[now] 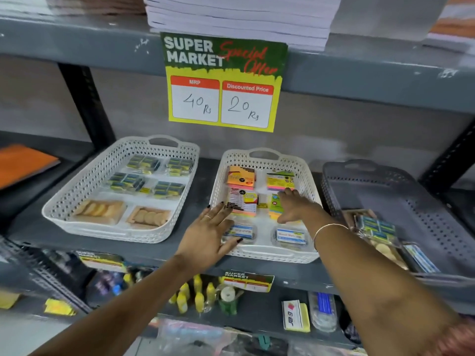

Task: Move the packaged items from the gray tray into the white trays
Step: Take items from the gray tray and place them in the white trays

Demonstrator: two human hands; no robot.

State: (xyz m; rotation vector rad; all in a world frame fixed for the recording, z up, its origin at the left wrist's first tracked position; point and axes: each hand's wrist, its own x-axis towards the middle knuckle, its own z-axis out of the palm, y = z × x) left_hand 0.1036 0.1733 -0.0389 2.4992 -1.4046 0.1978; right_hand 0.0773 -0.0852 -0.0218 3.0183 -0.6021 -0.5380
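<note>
Two white perforated trays sit on a grey shelf. The left white tray (77, 201) holds several packs of small dark boxes and two biscuit packs. The middle white tray (259, 156) holds sticky-note packs (241, 177) and two clear labelled boxes (290, 236). At the right, the gray tray (411, 191) has a few packaged items (372, 228) in its near left corner. My left hand (208, 229) lies flat, fingers spread, over the middle tray's near left corner. My right hand (293, 205) rests palm down on a green sticky-note pack inside that tray; whether it grips the pack is unclear.
A yellow and green price sign (223, 83) hangs from the shelf above, under stacked paper (239, 19). An orange folder (23, 163) lies at the far left. The shelf below holds yellow bottles (198, 296), a white box and other stationery.
</note>
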